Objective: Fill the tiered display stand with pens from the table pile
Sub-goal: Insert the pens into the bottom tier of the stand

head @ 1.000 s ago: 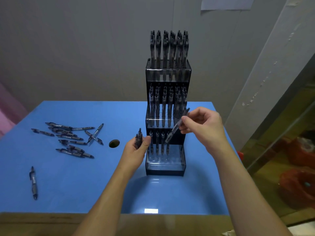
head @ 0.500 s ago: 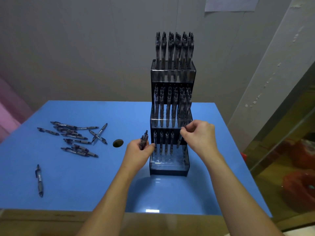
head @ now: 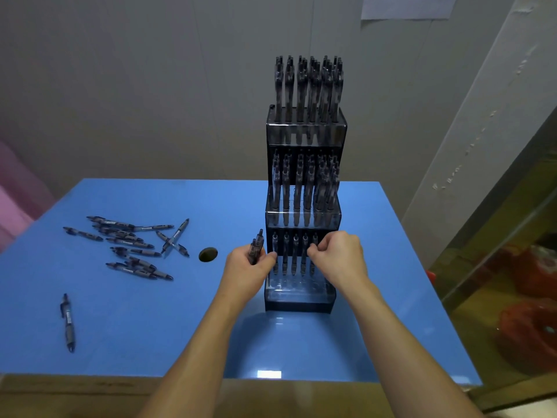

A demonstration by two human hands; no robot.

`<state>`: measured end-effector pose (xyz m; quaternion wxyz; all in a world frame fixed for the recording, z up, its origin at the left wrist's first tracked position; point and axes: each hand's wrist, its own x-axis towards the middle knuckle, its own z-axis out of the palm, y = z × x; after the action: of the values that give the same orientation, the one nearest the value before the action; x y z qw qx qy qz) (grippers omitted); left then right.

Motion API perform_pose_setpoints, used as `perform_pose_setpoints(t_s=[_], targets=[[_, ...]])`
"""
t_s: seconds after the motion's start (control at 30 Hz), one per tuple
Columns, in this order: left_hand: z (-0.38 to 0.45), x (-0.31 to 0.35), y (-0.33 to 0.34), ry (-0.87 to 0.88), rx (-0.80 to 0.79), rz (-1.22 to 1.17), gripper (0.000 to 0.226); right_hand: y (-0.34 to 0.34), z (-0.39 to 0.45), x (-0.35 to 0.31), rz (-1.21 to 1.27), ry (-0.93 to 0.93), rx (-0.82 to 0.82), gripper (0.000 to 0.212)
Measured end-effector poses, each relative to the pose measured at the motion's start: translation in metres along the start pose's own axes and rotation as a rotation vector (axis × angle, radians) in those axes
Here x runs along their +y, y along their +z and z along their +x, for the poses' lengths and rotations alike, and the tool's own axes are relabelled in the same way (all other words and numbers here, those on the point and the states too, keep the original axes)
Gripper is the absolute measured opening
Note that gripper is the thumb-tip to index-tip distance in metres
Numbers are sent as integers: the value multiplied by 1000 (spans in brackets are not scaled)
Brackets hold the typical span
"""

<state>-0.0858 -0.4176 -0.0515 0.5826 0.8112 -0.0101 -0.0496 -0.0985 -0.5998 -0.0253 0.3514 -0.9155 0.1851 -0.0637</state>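
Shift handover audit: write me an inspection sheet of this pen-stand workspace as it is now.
Surface: glossy blue table, round hole in it.
Job's things: black three-tier plastic display stand, top and middle tiers full, bottom tier part filled; pile of dark pens lying at left.
Clutter: single stray pen near the front left.
Grippers: left hand grips spare pens; right hand pinches a pen at the bottom tier.
Cables: nothing seen.
Surroundings: grey wall, pink object, red items.
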Motion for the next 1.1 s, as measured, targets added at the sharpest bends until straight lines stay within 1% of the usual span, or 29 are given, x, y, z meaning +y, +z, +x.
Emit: perform_pose_setpoints(t_s=[0.27, 0.37, 0.43, 0.5, 0.57, 0.6, 0.63, 0.7, 0.73, 0.8, 0.87, 0.93, 1.1], targets=[[1, 2, 3, 0, 7, -37, 42, 4, 1, -3, -47, 10, 12, 38], [0, 3, 3, 5, 6, -49, 41, 5, 0, -4, -69, 11, 14, 38], [0, 4, 3, 7, 0, -55, 40, 3, -1, -4, -136, 16, -8, 40], [-1, 4, 3, 6, -4, -62, 41, -3, -5, -6, -273, -1, -45, 40], [0, 4, 2, 9, -19, -64, 40, -11, -9, -11, -371, -50, -36, 36], [0, 5, 2, 12, -31, -62, 40, -15, -10, -15, -377, -94, -35, 31], [0, 5, 3, 16, -47, -60, 40, -19, -10, -19, -325, -149, -56, 24], [-1, 6, 4, 27, -92, -62, 42, -25, -10, -27, -109, -272, -155, 12], [-2, 7, 5, 37, -121, -72, 41, -27, -10, -31, -31, -330, -217, 13], [-3, 10, 7, 48, -170, -93, 35, -27, -10, -34, 27, -419, -285, 18], [-4, 13, 9, 49, -190, -87, 29, -24, -11, -32, 78, -464, -294, 18], [-4, 15, 9, 47, -201, -69, 29, -19, -10, -29, 144, -472, -281, 18], [-5, 17, 8, 53, -227, -25, 44, -14, -12, -23, 255, -527, -241, 12]])
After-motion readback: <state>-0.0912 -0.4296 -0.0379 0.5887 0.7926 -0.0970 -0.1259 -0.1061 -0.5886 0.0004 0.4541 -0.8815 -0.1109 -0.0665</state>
